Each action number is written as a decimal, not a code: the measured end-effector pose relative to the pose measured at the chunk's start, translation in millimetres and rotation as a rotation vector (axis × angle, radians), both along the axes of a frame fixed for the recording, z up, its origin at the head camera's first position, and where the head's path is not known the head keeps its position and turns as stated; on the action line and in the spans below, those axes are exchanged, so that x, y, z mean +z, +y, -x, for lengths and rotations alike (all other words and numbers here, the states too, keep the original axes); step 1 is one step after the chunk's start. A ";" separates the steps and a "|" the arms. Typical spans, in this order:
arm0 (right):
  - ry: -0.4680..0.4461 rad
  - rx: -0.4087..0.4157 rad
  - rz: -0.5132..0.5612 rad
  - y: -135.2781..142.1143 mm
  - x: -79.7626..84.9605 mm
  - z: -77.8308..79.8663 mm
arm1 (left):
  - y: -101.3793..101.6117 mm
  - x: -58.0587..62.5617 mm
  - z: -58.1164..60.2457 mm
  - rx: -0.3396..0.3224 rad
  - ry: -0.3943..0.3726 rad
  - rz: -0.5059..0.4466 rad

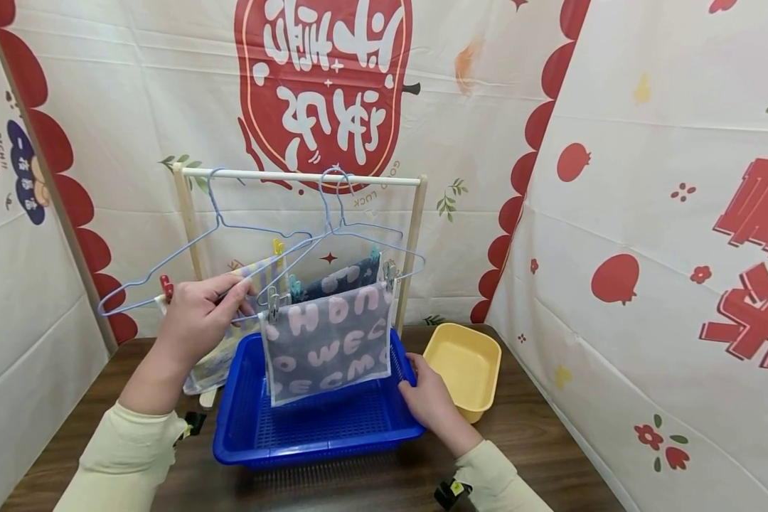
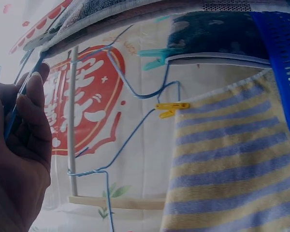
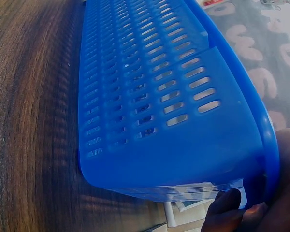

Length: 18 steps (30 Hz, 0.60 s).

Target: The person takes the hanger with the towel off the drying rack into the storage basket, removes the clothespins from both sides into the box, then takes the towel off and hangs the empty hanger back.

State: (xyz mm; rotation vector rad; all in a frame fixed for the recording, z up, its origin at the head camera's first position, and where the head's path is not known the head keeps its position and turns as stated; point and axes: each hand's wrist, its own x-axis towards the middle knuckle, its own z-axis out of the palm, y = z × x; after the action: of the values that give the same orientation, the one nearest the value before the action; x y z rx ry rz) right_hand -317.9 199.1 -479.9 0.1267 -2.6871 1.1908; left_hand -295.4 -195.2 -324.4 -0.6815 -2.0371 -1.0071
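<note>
My left hand (image 1: 198,313) pinches the lower left end of a blue wire hanger (image 2: 22,89), hooked at the rack's rod. From this hanger hangs a grey cloth (image 1: 329,348) with pink letters, held by clear clothespins (image 1: 273,306). My right hand (image 1: 432,402) grips the right rim of a blue basket (image 1: 320,449), fingers under the rim. The basket sits below the grey cloth. Behind that cloth hangs a dark blue cloth (image 1: 339,281) with teal clothespins (image 1: 295,287). A striped yellow and purple towel (image 2: 227,154) hangs at the left, with a yellow clothespin (image 2: 171,107).
The rack has a white rod (image 1: 281,176) on wooden posts (image 1: 414,249). Right of the basket, a yellow tub (image 1: 467,366) stands on the brown table (image 1: 518,455). A red clothespin (image 1: 166,286) shows beside my left hand. Printed curtains (image 1: 473,249) surround the table.
</note>
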 end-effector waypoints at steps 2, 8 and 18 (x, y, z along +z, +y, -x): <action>-0.002 0.002 0.003 -0.1 0.3 0.4 | -1.0 -4.5 1.6 -0.012 -0.003 0.003; -0.009 0.002 -0.001 -0.6 -0.4 0.1 | -4.2 -18.5 6.0 -0.024 0.002 0.011; -0.021 -0.007 -0.012 -1.1 1.8 -0.4 | -7.2 -40.6 14.1 -0.047 -0.008 -0.017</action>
State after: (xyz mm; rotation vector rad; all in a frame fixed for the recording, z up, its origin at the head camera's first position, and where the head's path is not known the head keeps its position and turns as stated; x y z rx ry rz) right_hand -317.5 198.0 -478.1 0.1074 -2.7111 1.1800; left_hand -309.5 -202.4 -365.0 -0.7202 -2.0261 -1.0539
